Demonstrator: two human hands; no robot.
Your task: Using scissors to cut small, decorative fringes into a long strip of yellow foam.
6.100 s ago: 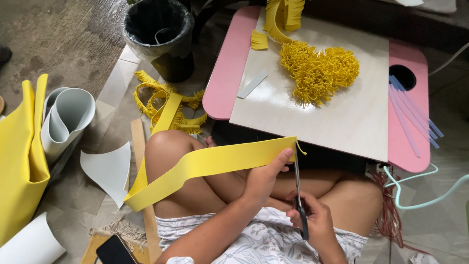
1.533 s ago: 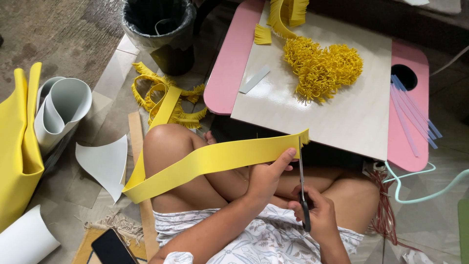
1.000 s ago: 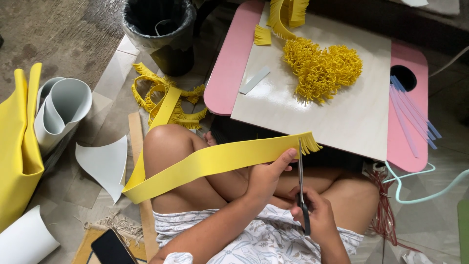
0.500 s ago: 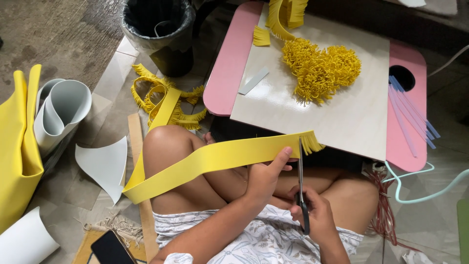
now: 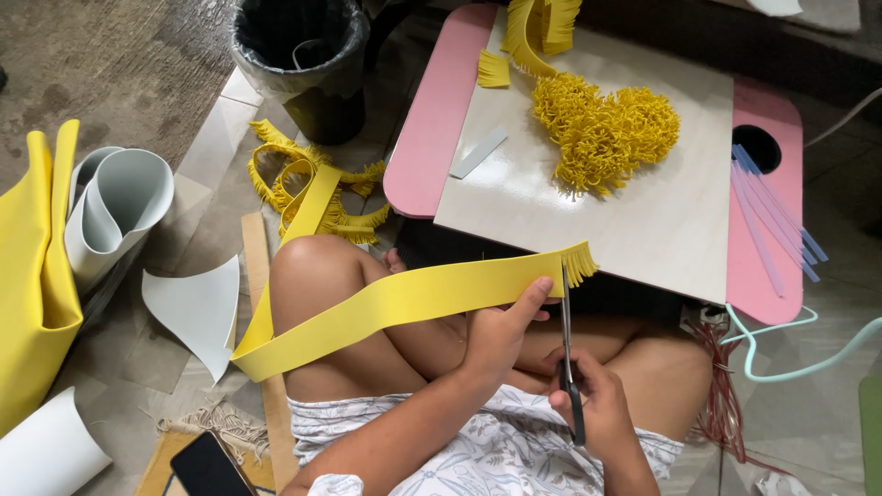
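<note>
A long yellow foam strip runs across the seated person's lap, just below the near edge of the tabletop, its right end already cut into fringe. The left hand pinches the strip near that end. The right hand is closed around scissors, blades upright against the strip. A heap of yellow fringe sits toward the tabletop's far edge.

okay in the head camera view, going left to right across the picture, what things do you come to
Folded yellow foam sheet → rolled grey sheet → black bin → left hand holding the yellow foam strip → scissors in the right hand → yellow fringed heart → bundle of pale purple sticks.
</note>
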